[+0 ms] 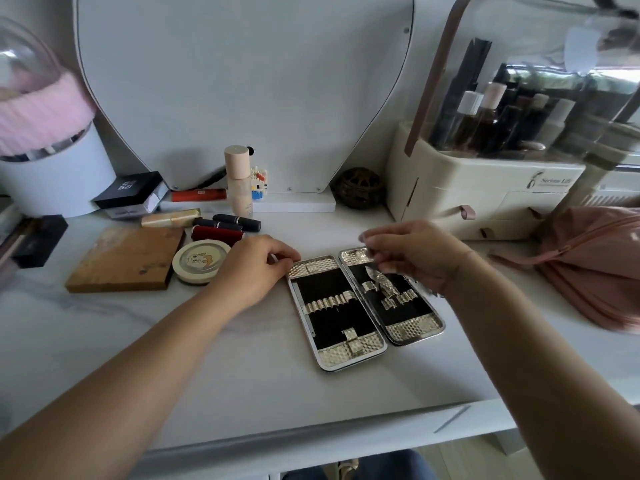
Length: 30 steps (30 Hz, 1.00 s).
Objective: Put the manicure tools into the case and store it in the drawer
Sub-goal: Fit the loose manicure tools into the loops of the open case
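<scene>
On the white vanity top [242, 358] the case [329, 320] lay open flat between my hands, stiff and slick-rimmed, probably best lifted by its long edges. My left hand [252, 268] curled at its far corner and my right hand [412, 254] bunched its fingertips above the right half. Blur hid what, if anything, either pinched.

left grip [256, 268] palm down, fingers curled | right grip [412, 254] fingers curled, blurred

Single head-worn view, looking forward and down (wide-angle), close over the table [242, 375]
</scene>
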{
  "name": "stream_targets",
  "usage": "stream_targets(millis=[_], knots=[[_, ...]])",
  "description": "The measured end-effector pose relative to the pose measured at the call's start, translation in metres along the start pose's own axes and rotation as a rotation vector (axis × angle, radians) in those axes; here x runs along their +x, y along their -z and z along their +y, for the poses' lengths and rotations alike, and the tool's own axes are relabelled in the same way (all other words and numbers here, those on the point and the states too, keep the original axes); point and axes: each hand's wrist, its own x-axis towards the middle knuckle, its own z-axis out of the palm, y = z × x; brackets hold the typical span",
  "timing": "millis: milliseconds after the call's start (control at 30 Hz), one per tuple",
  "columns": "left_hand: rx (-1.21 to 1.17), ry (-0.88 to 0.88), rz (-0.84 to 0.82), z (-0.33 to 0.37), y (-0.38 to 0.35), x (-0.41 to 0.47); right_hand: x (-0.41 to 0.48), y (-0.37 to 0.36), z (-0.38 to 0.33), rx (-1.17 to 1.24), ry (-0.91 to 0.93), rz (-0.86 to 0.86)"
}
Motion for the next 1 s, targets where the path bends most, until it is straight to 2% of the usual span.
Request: stream_targets(millis=[167, 500, 667, 833, 1000], knots=[[0.016, 0.000, -0.003, 0.003, 0.002, -0.001, 0.020, -0.038, 0.002, -0.111, -0.045, -0.087], [0.015, -0.006, -0.013, 0.006, 0.004, -0.002, 0.036, -0.051, -0.001, -0.275, -0.093, -0.129], [0.015, 0.002, -0.020, 0.007, 0.004, -0.003, 0.036, -0.051, 0.004, -0.436, -0.072, -0.127], [0.004, 0.006, -0.037, 0.009, 0.004, -0.003, 0.035, -0.045, 0.003, -0.730, -0.013, -0.121], [-0.006, 0.024, -0.050, 0.009, 0.004, -0.003, 0.032, -0.045, 0.000, -0.875, 0.017, -0.156]])
